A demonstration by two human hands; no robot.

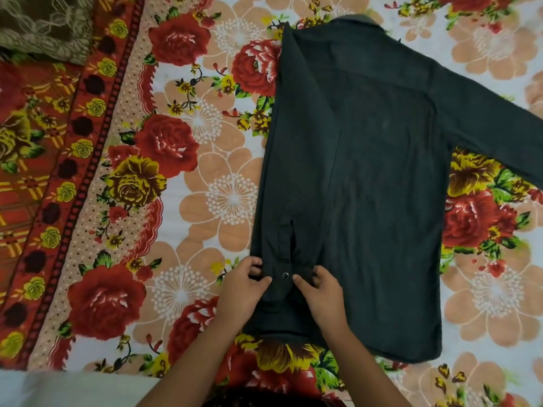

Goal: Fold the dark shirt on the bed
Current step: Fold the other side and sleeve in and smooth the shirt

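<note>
Both hands hold the same small part of the dark shirt [367, 171]: the cuff [296, 267] of one sleeve. The left hand [244, 286] pinches the left end of the cuff. Its thumb lies on top of the cloth and its fingers curl at the edge. The right hand [320, 292] pinches the right end the same way. Between the two thumbs sits a small round snap [285, 275] (shiny, with a dark middle). The hands are close together but do not touch.

The shirt lies flat on the flowery bed sheet [205, 177]. From the grip, the folded sleeve [293, 171] runs straight away from the person, lying on top of the left side of the shirt. The bottom edge of the shirt is just below the hands, close to the person. The rest of the shirt spreads out to the right of the grip. The other sleeve [499, 127] sticks out far to the right and higher up, past the picture's edge. The collar [364, 18] is at the far end, well above the hands.

Far up and to the left of the grip, a brown patterned cloth [44, 24] lies in the corner. Down and to the left of the hands is a bit of white cloth [73, 389].
</note>
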